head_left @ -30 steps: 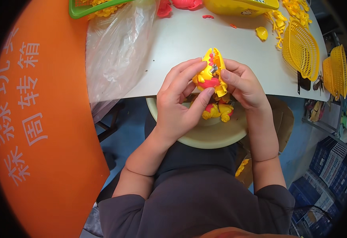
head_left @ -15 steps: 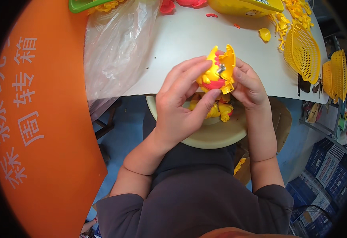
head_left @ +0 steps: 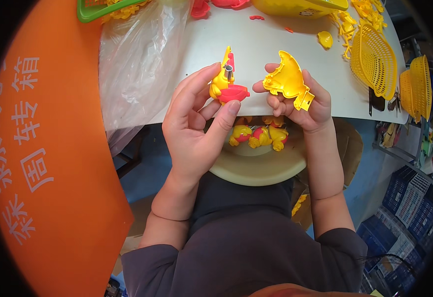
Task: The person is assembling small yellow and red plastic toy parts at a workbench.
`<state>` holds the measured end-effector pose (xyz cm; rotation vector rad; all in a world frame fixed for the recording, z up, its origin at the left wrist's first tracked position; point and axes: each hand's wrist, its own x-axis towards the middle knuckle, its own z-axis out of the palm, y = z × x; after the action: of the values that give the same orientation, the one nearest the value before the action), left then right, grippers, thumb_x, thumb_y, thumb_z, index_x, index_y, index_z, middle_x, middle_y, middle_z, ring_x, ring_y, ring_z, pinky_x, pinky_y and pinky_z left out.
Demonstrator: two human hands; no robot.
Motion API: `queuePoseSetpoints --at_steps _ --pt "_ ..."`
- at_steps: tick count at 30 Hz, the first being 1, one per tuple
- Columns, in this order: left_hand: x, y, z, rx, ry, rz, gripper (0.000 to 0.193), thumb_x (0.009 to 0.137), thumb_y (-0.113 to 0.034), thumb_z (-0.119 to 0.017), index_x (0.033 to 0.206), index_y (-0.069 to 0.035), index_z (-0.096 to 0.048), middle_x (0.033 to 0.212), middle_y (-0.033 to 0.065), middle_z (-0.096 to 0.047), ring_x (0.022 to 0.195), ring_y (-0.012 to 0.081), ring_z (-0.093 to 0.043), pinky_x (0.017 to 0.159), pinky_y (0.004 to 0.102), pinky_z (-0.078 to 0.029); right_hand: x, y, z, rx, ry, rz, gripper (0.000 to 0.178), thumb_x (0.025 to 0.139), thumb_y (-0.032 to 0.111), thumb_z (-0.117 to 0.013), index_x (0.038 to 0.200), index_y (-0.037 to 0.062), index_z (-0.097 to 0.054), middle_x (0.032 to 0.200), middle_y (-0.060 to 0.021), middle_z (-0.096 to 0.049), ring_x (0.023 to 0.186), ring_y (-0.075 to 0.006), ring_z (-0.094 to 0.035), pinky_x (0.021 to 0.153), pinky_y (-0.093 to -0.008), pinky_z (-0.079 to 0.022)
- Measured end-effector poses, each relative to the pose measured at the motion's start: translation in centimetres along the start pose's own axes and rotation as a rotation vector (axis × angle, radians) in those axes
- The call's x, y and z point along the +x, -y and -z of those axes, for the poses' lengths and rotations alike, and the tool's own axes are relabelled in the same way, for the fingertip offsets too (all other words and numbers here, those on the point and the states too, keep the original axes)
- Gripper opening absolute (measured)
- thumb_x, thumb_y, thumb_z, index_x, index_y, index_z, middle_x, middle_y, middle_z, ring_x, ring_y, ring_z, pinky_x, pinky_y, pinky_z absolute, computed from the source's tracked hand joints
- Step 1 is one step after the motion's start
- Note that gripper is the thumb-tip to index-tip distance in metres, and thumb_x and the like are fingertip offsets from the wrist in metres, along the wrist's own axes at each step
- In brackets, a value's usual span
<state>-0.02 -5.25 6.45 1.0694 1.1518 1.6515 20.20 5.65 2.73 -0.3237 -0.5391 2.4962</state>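
Note:
Between the thumb and fingers of my left hand (head_left: 196, 119) is a yellow toy half (head_left: 218, 84) with red plastic parts (head_left: 234, 93) and a small silver metal piece (head_left: 228, 72) set in it. My right hand (head_left: 308, 104) grips a hollow yellow shell half (head_left: 289, 79), its inner side facing me. The two halves are apart, held up over the table's front edge. Below them, several yellow-and-red toys (head_left: 261, 137) lie in a cream basin (head_left: 256, 173) at my lap; my forearms stand to either side of it.
A clear plastic bag (head_left: 137, 74) lies on the white table (head_left: 226, 34) at left, beside a large orange box (head_left: 68, 148). Along the back are a green tray (head_left: 85, 15) and a yellow bin (head_left: 295, 9). Yellow baskets (head_left: 374, 64) and loose yellow parts (head_left: 369, 17) sit at right.
The two toy halves, together before, are now separated. My left hand has moved left with the half holding the red parts; my right hand has turned the yellow shell so its inside shows.

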Motion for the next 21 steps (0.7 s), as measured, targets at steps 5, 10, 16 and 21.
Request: queuePoseSetpoints --at_steps 5,10,16,21 --pt "0.0 0.1 0.0 -0.001 -0.001 0.009 0.049 0.088 0.010 -0.065 0.134 0.007 -0.049 0.132 0.0173 -0.049 0.121 0.0270 -0.058 0.100 0.0376 -0.055 0.1 -0.1 0.2 0.019 0.014 -0.006 0.067 0.104 0.045 -0.037 0.147 -0.0063 -0.031 0.129 -0.0397 -0.050 0.090 -0.0274 -0.065 0.078 -0.0362 -0.060" --pt "0.2 0.0 0.1 -0.002 0.002 0.009 0.049 0.088 0.011 -0.064 0.134 0.008 -0.048 0.133 0.0172 -0.048 0.121 0.0273 -0.059 0.101 0.0378 -0.054 0.0 0.6 -1.2 -0.218 -0.097 0.053 0.063 0.103 0.041 -0.043 0.144 -0.0065 -0.038 0.125 -0.0343 -0.057 0.087 -0.0211 -0.066 0.074 -0.0318 -0.059" --pt "0.2 -0.5 0.5 -0.023 0.005 0.017 0.049 0.089 0.011 -0.062 0.136 0.010 -0.046 0.135 0.0177 -0.047 0.119 0.0283 -0.059 0.099 0.0382 -0.054 4.0 2.6 -4.4 -1.116 -0.505 0.023 0.048 0.093 0.035 -0.068 0.122 -0.0021 -0.063 0.099 -0.0099 -0.071 0.076 -0.0085 -0.063 0.064 -0.0211 -0.051" --pt "0.2 -0.4 0.2 -0.015 -0.059 0.033 0.050 0.089 0.011 -0.062 0.136 0.010 -0.045 0.135 0.0188 -0.050 0.118 0.0272 -0.060 0.096 0.0356 -0.055 9.6 0.7 -2.5 -1.886 -0.490 0.416 0.054 0.083 0.035 -0.077 0.117 -0.0058 -0.064 0.083 -0.0136 -0.069 0.064 -0.0162 -0.066 0.062 -0.0321 -0.053"
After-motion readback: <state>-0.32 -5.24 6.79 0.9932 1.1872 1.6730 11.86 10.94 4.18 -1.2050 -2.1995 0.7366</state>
